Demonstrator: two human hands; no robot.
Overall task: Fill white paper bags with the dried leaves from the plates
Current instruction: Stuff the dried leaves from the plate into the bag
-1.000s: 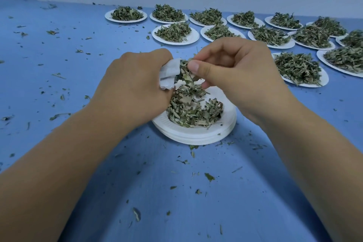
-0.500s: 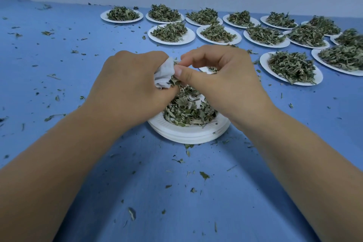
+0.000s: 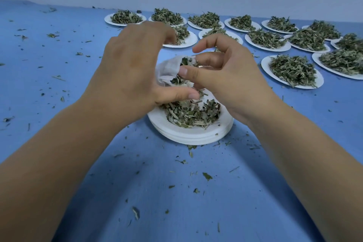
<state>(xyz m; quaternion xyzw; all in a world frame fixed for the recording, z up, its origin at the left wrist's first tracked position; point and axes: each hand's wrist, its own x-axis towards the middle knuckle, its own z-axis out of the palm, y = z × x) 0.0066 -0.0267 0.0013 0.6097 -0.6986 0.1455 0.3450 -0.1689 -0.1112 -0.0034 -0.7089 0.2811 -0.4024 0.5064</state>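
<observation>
A stack of white paper plates [image 3: 188, 136] sits in front of me with a pile of dried leaves [image 3: 189, 114] on top. Just above it hangs a small white paper bag [image 3: 169, 69], its mouth turned to the right with leaves showing inside. My left hand [image 3: 133, 72] holds the bag in the crook between its thumb and its arched fingers; the rest of the bag is hidden behind that hand. My right hand [image 3: 222, 78] pinches dried leaves at the bag's mouth, thumb against the rim and fingertips inside.
Several more white plates heaped with dried leaves, such as one plate [image 3: 275, 82] at the right and another plate [image 3: 110, 20] at the far back, stand in rows before the pale wall. Loose leaf bits litter the blue table [image 3: 59, 65].
My left fingers have uncurled and arched up, so more of the bag shows. My right hand's fingers have spread, and its fingertips are now inside the bag's mouth.
</observation>
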